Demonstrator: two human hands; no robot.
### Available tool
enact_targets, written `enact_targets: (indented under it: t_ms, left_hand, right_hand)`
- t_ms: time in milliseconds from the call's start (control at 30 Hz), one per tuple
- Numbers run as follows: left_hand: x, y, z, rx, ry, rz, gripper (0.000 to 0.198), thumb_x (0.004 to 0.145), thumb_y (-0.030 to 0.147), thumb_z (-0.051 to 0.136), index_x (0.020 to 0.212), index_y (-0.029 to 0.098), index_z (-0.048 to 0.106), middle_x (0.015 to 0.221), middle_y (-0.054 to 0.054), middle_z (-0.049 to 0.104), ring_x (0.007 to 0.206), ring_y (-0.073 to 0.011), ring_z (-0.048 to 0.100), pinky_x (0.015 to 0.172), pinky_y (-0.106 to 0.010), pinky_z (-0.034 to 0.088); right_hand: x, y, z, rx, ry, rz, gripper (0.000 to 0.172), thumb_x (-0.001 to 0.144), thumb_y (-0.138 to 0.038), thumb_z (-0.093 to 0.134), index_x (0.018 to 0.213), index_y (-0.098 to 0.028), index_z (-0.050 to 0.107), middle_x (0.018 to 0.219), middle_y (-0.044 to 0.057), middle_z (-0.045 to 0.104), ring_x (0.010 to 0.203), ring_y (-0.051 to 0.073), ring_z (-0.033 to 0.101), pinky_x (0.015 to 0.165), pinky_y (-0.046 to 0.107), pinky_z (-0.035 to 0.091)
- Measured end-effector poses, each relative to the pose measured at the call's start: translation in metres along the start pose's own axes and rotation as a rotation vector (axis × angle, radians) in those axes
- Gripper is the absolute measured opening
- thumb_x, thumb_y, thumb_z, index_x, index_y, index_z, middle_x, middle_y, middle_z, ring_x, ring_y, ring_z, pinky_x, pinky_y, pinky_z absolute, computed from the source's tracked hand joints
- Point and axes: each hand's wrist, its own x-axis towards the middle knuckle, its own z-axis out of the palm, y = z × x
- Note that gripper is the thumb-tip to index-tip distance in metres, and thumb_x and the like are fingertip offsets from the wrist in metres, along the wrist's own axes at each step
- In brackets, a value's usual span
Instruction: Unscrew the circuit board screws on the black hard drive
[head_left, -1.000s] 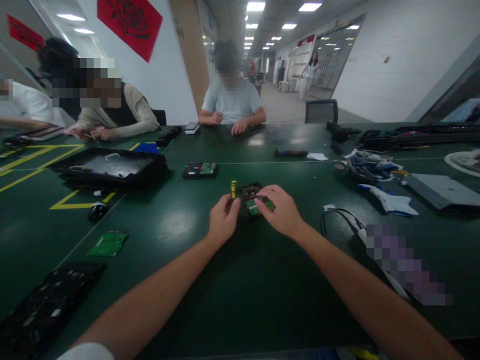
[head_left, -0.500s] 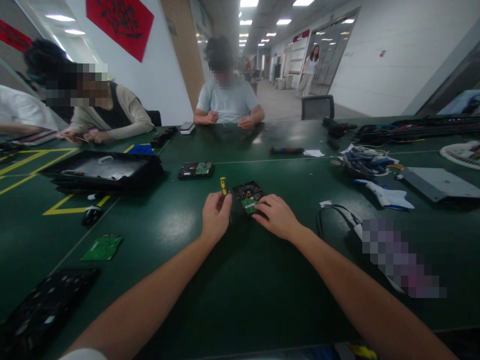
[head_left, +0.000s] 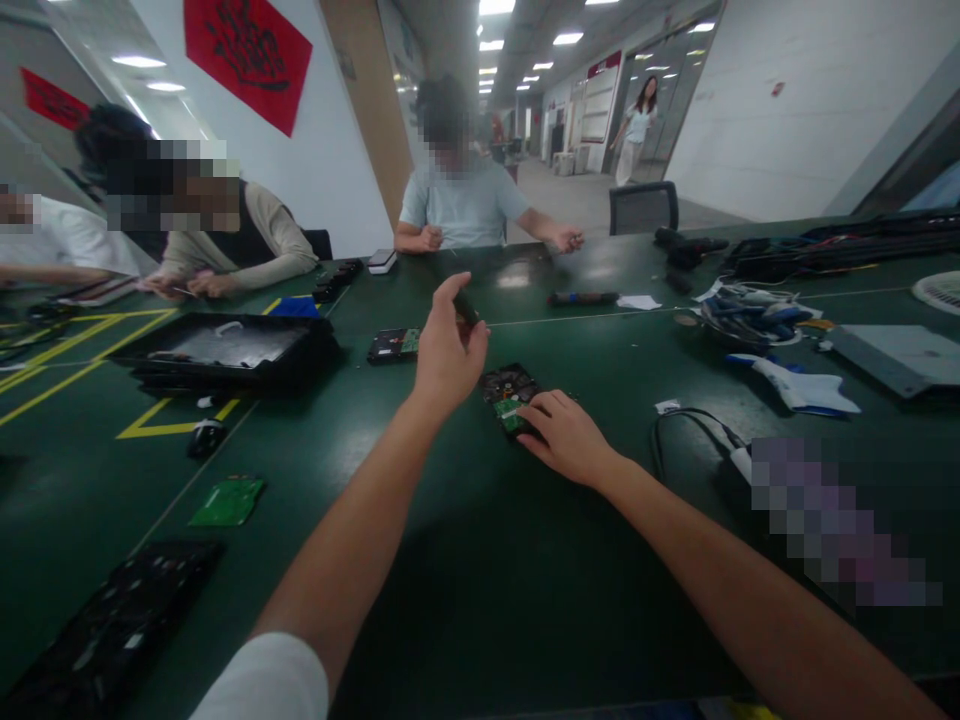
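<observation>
My left hand [head_left: 452, 350] is raised over the table, left of and beyond an opened hard drive [head_left: 510, 380]. Its thumb and fingers curl around a dark handle [head_left: 466, 308], which looks like that of the screwdriver seen earlier; its tip is hidden. My right hand [head_left: 568, 436] rests at the near right edge of the hard drive, with thumb and fingertips gripping it by its green circuit board [head_left: 508, 413]. The drive lies on the green table [head_left: 480, 580]. Behind my left hand, a second hard drive [head_left: 391, 345] is partly covered.
A black tray [head_left: 225, 345] stands at left, with a mouse [head_left: 206, 438], a loose green circuit board [head_left: 227, 501] and a dark panel [head_left: 120, 620] nearer. Rightward lie bundled cables [head_left: 750, 315], gloves [head_left: 795, 385] and a metal box [head_left: 900, 352]. A co-worker [head_left: 465, 205] sits opposite.
My left hand has moved up and away from the hard drive, and the screwdriver's yellow end no longer shows. My right hand stays on the drive. The co-worker opposite has stretched one arm sideways.
</observation>
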Motion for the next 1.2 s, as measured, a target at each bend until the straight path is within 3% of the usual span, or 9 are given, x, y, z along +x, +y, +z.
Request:
enact_targets:
  t_ms: [100,233,367,533,700,933,1200]
  left_hand:
    - [-0.003,-0.005,-0.009,0.089,-0.106,0.050,0.055,0.097,0.023,0.069,0.147,0.028,0.047,0.118,-0.005,0.068,0.088,-0.0175,0.070,0.086,-0.035,0.059]
    - [-0.016,-0.011,-0.017,0.098,-0.167,-0.018,0.047,0.093,0.021,0.076,0.135,0.026,0.055,0.104,0.000,0.068,0.078,-0.0136,0.065,0.074,-0.028,0.055]
    - [-0.021,-0.014,-0.017,0.128,-0.165,-0.018,0.040,0.093,0.021,0.078,0.128,0.024,0.060,0.113,-0.003,0.070,0.075,-0.0121,0.061,0.075,-0.029,0.054]
    - [-0.023,-0.014,-0.012,0.067,-0.177,0.005,0.041,0.095,0.022,0.076,0.133,0.024,0.060,0.124,-0.006,0.071,0.093,-0.0166,0.068,0.077,-0.028,0.057]
    - [-0.025,-0.016,-0.010,0.111,-0.195,0.018,0.045,0.096,0.021,0.076,0.138,0.024,0.060,0.129,-0.008,0.072,0.091,-0.0165,0.069,0.079,-0.030,0.059]
    - [-0.031,-0.021,-0.005,0.124,-0.254,0.079,0.047,0.100,0.024,0.072,0.144,0.023,0.058,0.137,-0.012,0.070,0.116,-0.0244,0.069,0.093,-0.037,0.061]
    - [-0.032,-0.021,-0.003,0.120,-0.258,0.042,0.050,0.100,0.026,0.072,0.147,0.024,0.057,0.141,-0.012,0.069,0.115,-0.0239,0.070,0.098,-0.040,0.061]
  right_hand:
    - [-0.001,-0.001,-0.001,-0.024,-0.005,-0.015,0.037,0.103,-0.030,0.067,0.139,-0.018,0.069,0.124,0.016,0.065,0.115,0.033,0.059,0.096,0.049,0.055]
    - [-0.002,-0.001,0.000,-0.026,0.002,-0.033,0.037,0.102,-0.027,0.068,0.138,-0.017,0.071,0.126,0.017,0.064,0.119,0.034,0.059,0.099,0.052,0.055]
    - [-0.002,-0.001,0.003,-0.018,0.030,-0.043,0.036,0.102,-0.024,0.068,0.136,-0.016,0.072,0.133,0.018,0.063,0.125,0.035,0.058,0.103,0.054,0.055]
    - [-0.001,-0.001,0.005,0.009,0.031,-0.055,0.034,0.101,-0.021,0.068,0.135,-0.018,0.072,0.132,0.016,0.065,0.122,0.033,0.062,0.105,0.054,0.057]
    - [-0.001,0.000,0.005,0.008,0.025,-0.055,0.034,0.100,-0.020,0.068,0.133,-0.016,0.072,0.132,0.017,0.066,0.122,0.034,0.062,0.104,0.054,0.057]
    - [-0.001,-0.002,0.004,-0.015,0.033,-0.072,0.035,0.102,-0.022,0.066,0.137,-0.017,0.072,0.130,0.017,0.067,0.119,0.034,0.061,0.103,0.054,0.057]
    - [-0.001,-0.001,0.001,-0.040,0.025,-0.081,0.033,0.102,-0.022,0.067,0.134,-0.019,0.074,0.130,0.016,0.067,0.120,0.033,0.062,0.101,0.053,0.058]
